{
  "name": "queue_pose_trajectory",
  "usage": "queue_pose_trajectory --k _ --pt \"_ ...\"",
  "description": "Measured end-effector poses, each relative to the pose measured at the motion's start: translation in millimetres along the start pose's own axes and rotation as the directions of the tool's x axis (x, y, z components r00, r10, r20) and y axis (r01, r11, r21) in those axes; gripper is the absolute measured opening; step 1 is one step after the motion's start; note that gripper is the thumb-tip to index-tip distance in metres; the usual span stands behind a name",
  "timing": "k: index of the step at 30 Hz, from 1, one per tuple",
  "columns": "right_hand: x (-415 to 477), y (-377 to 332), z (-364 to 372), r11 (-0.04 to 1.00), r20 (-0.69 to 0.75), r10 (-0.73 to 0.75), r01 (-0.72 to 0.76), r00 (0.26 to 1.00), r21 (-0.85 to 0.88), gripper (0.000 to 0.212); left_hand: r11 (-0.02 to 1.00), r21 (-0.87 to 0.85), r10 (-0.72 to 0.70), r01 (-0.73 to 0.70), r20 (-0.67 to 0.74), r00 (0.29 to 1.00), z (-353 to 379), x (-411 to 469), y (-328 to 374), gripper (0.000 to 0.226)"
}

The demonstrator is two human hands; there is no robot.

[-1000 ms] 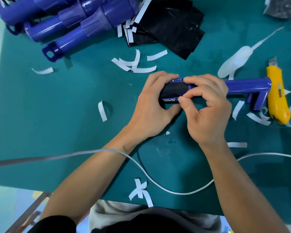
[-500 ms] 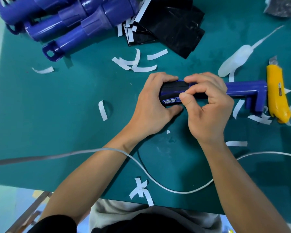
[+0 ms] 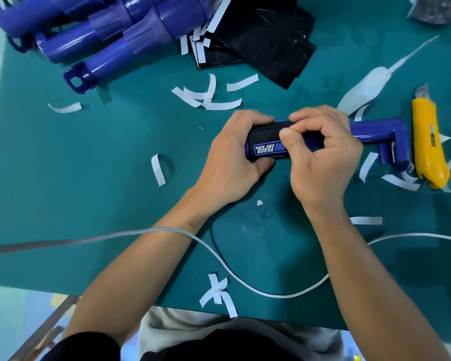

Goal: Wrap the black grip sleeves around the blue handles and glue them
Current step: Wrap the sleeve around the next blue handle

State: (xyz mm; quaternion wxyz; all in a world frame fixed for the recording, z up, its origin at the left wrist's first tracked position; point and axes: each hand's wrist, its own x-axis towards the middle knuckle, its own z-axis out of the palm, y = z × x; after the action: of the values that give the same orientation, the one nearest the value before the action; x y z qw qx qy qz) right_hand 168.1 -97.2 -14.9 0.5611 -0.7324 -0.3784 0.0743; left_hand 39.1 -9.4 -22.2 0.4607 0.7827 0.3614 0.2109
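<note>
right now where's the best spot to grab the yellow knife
Grip the yellow knife around the middle of its body, coming down from above on its right side. It lies flat, its blade showing at the far end, and the blue handle crowds its left.

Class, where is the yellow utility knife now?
In the head view, the yellow utility knife lies far right, beside the bent end of the blue handle.

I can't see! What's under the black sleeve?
A blue handle pokes out of the sleeve on the right. The part inside is hidden by the sleeve, the left hand and the right hand.
</note>
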Motion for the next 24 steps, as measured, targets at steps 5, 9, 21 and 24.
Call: queue_pose_trajectory --k 5,9,21,24 --pt "16 5 -13 0.980 0.098 0.041 -0.021 0.994 -0.198 0.021 1.000 0.001 -0.021 0.021 0.092 0.996 -13 6 -1 0.067" --pt "25 15 -34 0.918 0.290 -0.008 0.122 0.957 -0.378 0.029 0.987 -0.138 -0.075 0.085 0.077 0.994 -15 6 3 0.063" --pt "7 5 -38 0.809 0.489 -0.042 0.317 0.871 -0.495 0.048 0.917 -0.373 -0.180 0.141 -0.071 0.981 -18 10 2 0.014" --pt "5 6 -38 0.802 0.475 -0.044 0.315 0.879 -0.507 0.047 0.906 -0.404 -0.183 0.129 -0.099 0.978 -18 10 1 0.011"
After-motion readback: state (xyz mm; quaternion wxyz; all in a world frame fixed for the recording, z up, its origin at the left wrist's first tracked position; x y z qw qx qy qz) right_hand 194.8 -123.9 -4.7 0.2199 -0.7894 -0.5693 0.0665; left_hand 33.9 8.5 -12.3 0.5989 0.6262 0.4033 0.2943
